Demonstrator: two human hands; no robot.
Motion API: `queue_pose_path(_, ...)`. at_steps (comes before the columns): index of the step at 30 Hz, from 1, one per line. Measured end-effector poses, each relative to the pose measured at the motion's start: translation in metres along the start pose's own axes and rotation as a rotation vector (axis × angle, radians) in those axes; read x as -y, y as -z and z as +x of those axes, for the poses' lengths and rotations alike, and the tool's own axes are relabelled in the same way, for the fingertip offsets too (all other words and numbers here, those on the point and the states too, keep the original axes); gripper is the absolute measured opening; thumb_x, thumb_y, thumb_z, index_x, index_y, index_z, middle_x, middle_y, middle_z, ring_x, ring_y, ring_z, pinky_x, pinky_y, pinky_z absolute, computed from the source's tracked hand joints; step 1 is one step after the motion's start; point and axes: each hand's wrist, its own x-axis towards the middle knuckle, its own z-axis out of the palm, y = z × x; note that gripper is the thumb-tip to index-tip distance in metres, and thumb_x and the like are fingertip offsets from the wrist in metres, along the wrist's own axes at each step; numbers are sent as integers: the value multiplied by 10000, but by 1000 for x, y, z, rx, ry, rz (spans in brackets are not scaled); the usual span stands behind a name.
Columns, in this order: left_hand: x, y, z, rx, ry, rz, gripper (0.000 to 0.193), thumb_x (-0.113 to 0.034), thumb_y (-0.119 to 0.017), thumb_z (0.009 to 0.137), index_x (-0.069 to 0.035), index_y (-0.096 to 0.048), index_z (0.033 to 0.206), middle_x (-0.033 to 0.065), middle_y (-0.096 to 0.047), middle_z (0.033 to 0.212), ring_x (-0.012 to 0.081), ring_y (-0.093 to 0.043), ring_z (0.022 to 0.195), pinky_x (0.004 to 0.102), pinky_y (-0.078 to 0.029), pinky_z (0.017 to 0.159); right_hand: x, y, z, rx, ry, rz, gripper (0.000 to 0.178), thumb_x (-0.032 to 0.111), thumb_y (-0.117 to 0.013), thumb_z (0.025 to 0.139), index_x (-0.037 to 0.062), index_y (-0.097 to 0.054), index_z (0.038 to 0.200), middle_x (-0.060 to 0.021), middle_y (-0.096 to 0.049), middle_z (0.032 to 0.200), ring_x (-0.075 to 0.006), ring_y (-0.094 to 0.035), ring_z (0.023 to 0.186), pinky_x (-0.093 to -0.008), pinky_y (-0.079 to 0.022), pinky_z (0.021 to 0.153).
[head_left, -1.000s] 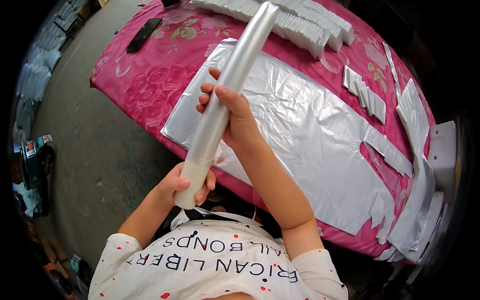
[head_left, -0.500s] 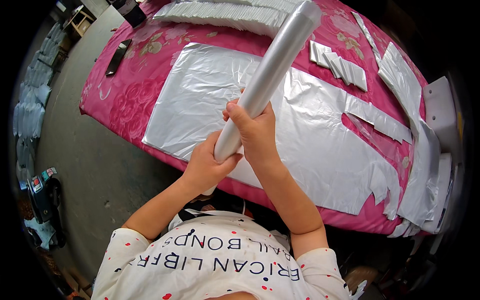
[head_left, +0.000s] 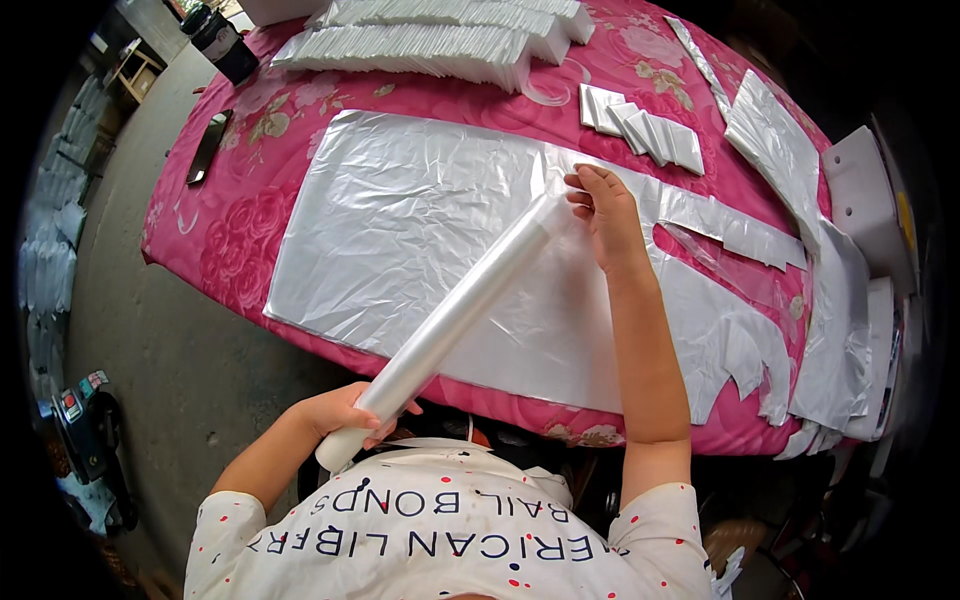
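Note:
My left hand [head_left: 352,412] is wrapped round the near end of a long roll of plastic film [head_left: 455,318], close to my shirt. The roll slants up to the right over a stack of flat silvery-white plastic sheets [head_left: 400,190]. At its far end my right hand [head_left: 605,205] has its fingers curled in a pinch, with the fingertips beside the film. What they grip, if anything, is too thin to make out. Toward the right, the top sheet has a long cut-out and ragged edges.
A pink flowered cloth [head_left: 240,240] covers the table. On it are a phone [head_left: 209,147], a dark bottle [head_left: 220,45], rows of folded white packets [head_left: 410,55], several loose packets [head_left: 645,128] and a silvery strip of film [head_left: 780,130]. White bins [head_left: 868,200] stand at the right.
The roll has come down and toward me, from raised to low over the sheets. My left hand slid toward its near end; my right hand let go of its middle and moved to its far end.

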Motion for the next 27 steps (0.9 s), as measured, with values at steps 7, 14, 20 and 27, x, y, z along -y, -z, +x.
queue_pose_path(7,15,11,-7,52,68,-213,684,-288,-728,634,81,-486,1156,55,-520,607,116,-493,492,240,-399,467,8,8,-11,361,-266,-466,243,287,-587,867,50,-632,893,34,-557,687,-27,-470,563,-171,-356,511)
queue_pose_path(14,20,16,-10,136,106,-412,738,-269,-721,643,89,-427,1218,91,-542,661,115,-501,498,239,-407,461,5,4,-16,517,-243,-506,171,220,-630,844,51,-639,818,47,-528,648,-26,-451,563,-173,-353,515)
queue_pose_path(20,29,34,-19,202,137,-323,779,-257,-739,642,87,-395,1251,134,-585,757,138,-541,543,268,-440,525,19,49,5,192,-133,-629,190,205,-617,851,18,-642,833,39,-534,643,-32,-456,548,-190,-367,510)
queue_pose_path(27,47,78,-72,214,371,27,626,-165,-738,714,37,-453,1234,48,-619,875,119,-582,815,248,-470,739,52,164,23,-76,-11,-737,202,232,-584,880,45,-624,817,51,-522,616,-14,-437,533,-174,-343,487)
